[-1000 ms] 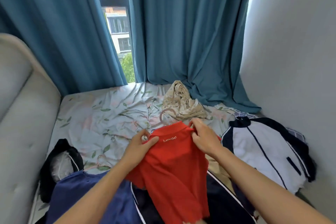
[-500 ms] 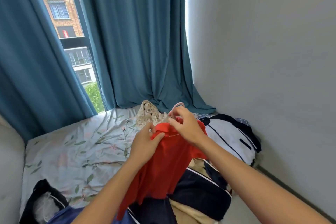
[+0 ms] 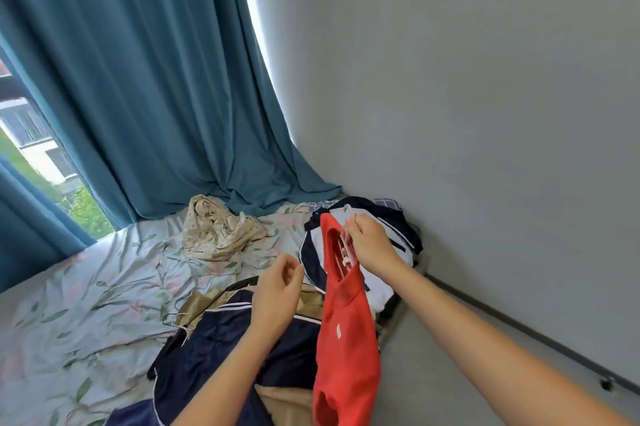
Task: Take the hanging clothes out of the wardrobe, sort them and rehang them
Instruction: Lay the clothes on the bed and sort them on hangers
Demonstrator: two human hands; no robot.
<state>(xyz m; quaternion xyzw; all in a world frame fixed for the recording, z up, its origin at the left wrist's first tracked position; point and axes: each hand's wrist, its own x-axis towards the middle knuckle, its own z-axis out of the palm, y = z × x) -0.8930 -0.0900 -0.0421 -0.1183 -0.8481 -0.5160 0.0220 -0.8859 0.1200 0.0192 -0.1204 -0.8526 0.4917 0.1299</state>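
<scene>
Released by the left hand (image 3: 277,282), now loosely curled and empty, the red shirt (image 3: 346,332) is lifted off the bed (image 3: 86,287) on its hanger (image 3: 346,245), pinched by the right hand (image 3: 372,245); rehanging is judged next.

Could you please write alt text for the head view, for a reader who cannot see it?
The right hand holds up a red shirt by its hanger, while the left hand hovers beside it, holding nothing. Below lie dark and tan clothes on a floral bed sheet, with teal curtains behind.
</scene>
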